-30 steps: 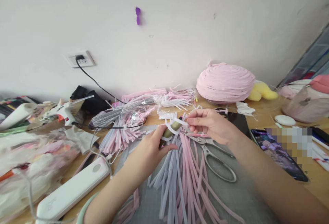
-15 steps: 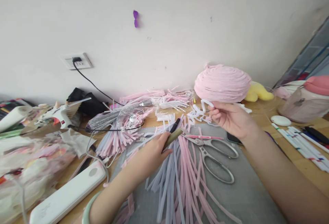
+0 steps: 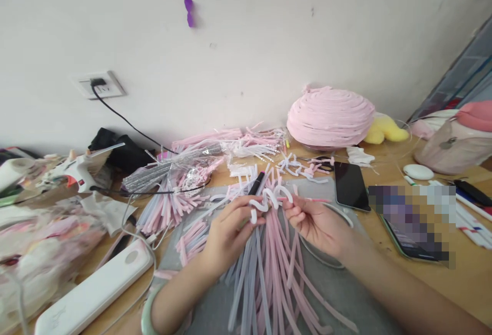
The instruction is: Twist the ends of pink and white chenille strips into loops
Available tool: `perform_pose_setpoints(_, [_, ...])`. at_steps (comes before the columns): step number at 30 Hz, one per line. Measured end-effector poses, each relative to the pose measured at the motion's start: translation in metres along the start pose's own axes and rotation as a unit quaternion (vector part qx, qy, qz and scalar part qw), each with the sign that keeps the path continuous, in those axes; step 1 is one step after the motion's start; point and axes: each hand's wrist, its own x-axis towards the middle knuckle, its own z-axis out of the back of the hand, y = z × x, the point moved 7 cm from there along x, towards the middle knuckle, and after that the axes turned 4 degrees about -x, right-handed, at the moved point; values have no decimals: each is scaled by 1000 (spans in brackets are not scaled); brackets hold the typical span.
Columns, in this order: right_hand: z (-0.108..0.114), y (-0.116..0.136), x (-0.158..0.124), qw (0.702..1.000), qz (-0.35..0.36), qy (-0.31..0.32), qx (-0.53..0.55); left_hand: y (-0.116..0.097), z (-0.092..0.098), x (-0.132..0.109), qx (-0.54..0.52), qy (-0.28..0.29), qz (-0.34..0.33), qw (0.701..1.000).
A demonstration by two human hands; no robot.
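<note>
My left hand point(image 3: 227, 230) is closed around a dark marker-like stick point(image 3: 257, 183) whose tip pokes up past the fingers. A white strip point(image 3: 271, 197) is curled around that stick. My right hand point(image 3: 315, 221) pinches the other end of the white strip, fingers bent. Both hands hover over a fan of long pink and pale blue strips point(image 3: 269, 268) lying on a grey mat point(image 3: 357, 294). A small heap of curled white and pink pieces point(image 3: 302, 167) lies behind the hands.
A pink coiled dome point(image 3: 330, 118) sits at the back. A black phone point(image 3: 349, 185) and a second phone lie to the right. A white glue gun point(image 3: 79, 171), a white power bank point(image 3: 90, 294) and piles of cut strips point(image 3: 180, 191) crowd the left. Scissors lie partly under my right hand.
My right hand left a curled piece on the heap at the back, came back to the stick and now wraps a new white strip round it. The view shifted slightly right.
</note>
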Motion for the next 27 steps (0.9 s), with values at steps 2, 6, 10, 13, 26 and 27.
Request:
perform_pose_setpoints(2, [4,5,0,998,43,-24,-41,8,0,1,-70,-1,69,995])
perform_pose_setpoints(6, [6,23,-5,967,168,-62,-182,25,-5,-3,-242,-34,210,947])
perform_pose_setpoints(10, [-8,36,-14,893,269,-31,-359,30,-18,-8,-374,-39,292,879])
perform_pose_setpoints(13, [-18,36,-20,846,303,8,-439,27,-22,-10,-412,-26,310,856])
perform_pose_setpoints(26, [-44,32,-41,606,431,7,-669,7,-19,-3,-230,100,259,933])
perform_pose_setpoints(27, [-45,32,-44,587,449,-1,-674,8,-21,-4,-235,98,268,929])
